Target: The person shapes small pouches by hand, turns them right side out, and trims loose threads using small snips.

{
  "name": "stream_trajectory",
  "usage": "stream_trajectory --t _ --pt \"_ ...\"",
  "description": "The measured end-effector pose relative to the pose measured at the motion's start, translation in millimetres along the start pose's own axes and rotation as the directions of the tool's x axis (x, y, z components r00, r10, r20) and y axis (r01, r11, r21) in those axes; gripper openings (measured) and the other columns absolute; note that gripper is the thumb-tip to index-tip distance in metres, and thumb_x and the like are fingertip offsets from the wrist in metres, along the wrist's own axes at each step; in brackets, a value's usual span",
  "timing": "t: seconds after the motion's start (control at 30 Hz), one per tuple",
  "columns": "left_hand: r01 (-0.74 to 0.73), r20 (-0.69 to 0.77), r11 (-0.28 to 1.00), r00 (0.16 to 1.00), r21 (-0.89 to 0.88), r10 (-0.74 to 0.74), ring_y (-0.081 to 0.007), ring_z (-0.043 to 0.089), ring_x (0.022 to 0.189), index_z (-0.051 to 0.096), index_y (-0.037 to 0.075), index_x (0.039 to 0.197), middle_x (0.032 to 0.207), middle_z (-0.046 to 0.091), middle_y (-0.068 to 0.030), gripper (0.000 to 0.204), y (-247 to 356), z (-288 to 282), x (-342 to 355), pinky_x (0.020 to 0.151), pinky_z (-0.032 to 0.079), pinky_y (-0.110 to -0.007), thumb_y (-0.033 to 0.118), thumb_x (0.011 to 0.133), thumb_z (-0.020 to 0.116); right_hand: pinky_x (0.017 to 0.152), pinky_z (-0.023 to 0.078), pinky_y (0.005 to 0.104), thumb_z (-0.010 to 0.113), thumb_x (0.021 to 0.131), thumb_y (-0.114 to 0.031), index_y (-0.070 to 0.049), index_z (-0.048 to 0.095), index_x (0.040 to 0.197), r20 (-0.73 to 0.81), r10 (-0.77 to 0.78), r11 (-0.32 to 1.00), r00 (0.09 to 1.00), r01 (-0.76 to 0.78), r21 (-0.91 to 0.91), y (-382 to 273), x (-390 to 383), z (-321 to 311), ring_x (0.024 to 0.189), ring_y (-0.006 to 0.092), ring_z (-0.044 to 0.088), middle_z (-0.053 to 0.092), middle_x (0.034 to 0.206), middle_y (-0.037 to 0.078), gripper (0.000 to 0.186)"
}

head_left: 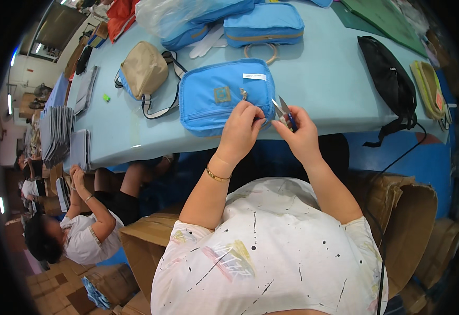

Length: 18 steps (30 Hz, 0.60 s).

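Note:
A blue zipped fabric bag point(200, 90) lies in front of me near the table's edge, with a brownish square patch, a white label and a small greyish tuft on its face. My left hand point(241, 127) is closed at its lower right corner, thumb and fingers pinched together; what they pinch is too small to make out. Just right of the bag, my right hand point(304, 137) grips scissors point(284, 111) with dark blue on the handle. Their blades stand apart and point up and away, beside the bag's right edge.
Left of the bag sits a beige bag point(144, 70) with straps. More blue bags point(263, 25) and a tan ring point(261, 52) lie farther back. A black waist bag point(388, 79) and yellow-green pouch point(429, 89) are right. A person point(85, 231) sits left near stacked grey pieces point(56, 136).

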State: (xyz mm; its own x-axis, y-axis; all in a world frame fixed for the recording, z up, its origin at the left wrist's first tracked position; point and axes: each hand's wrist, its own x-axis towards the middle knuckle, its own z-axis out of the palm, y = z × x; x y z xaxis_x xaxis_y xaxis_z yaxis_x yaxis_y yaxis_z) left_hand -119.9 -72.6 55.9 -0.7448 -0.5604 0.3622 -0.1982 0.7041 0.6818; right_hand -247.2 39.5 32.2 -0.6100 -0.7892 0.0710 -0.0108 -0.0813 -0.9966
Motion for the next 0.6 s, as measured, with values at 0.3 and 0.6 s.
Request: stream_trajectory --t 0.3,0.6 --pt "-0.067 -0.142 0.996 0.987 0.058 0.075 -0.0272 0.055 0.075 0.053 -0.001 0.088 0.088 0.052 -0.0125 0.010 -1.9 6.5 -10.9 0.066 0.047 -0.033 -0.001 0.083 0.061 0.061 0.044 0.0230 0.075 0.078 -0.017 -0.002 0.052 0.091 -0.003 0.047 0.997 0.999 -0.047 -0.057 8.0 15.3 7.3 0.069 0.0068 0.050 0.057 0.078 0.001 0.030" --pt "-0.004 -0.129 0.997 0.991 0.075 0.014 -0.0227 0.054 0.078 0.057 0.001 0.091 0.088 0.054 -0.0099 0.017 8.6 9.2 -10.2 0.069 0.047 -0.032 0.001 0.078 0.068 0.056 0.041 0.0197 0.074 0.079 -0.014 -0.005 0.051 0.093 0.052 0.200 0.940 0.978 -0.207 0.273 15.5 15.5 5.9 0.066 0.0048 0.050 0.057 0.080 -0.001 0.028"
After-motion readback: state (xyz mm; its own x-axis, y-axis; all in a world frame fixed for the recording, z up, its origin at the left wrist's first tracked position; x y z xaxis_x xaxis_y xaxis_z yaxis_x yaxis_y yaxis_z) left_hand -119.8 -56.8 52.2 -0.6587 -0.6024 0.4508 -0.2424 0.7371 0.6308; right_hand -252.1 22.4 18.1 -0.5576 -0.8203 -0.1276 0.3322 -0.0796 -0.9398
